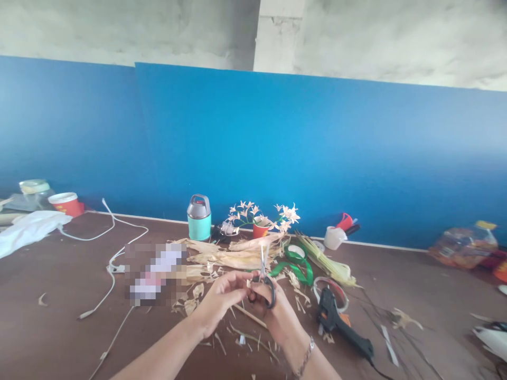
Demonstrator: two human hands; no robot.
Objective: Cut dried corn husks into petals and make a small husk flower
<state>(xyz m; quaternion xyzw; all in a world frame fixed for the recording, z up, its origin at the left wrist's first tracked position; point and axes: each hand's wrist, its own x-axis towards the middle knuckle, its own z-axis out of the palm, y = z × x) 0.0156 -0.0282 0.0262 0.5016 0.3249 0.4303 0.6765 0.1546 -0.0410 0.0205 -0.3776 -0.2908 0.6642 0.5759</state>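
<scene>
1. Key relation: pale piece [249, 283] sits just L of the scissors' [271, 296] handles, on the wearer's side of the blades. L hand [224, 296] is the nearer; its fingertips are at the piece. Piece too small to tell its long axis.
2. Scissors' long axis: runs fwd, away from wearer, tips twd the dried husks [227, 258]. Blades slightly parted; piece not btwn them.
3. L hand fingers: thumb & forefinger brought nearly tog., appear to pinch the piece; others curled, partly hidden.
4. R hand [276, 312] fingers: curled abt the black handle loops, scissors in grip. Exact finger placement in loops n/v.
5. Hands close tog., poss. touching; overlap prevents confirming.
6. Adj. items: thin stick [251, 316] on tabletop [67, 338] below the hands in view; green ribbon [308, 273] fwd-R of scissors; glue gun [330, 311] to R of R hand, apart from it.
7. Judgement: w/ blades pointing fwd, any cut reqs. bringing piece fwd or turning scissors.
</scene>
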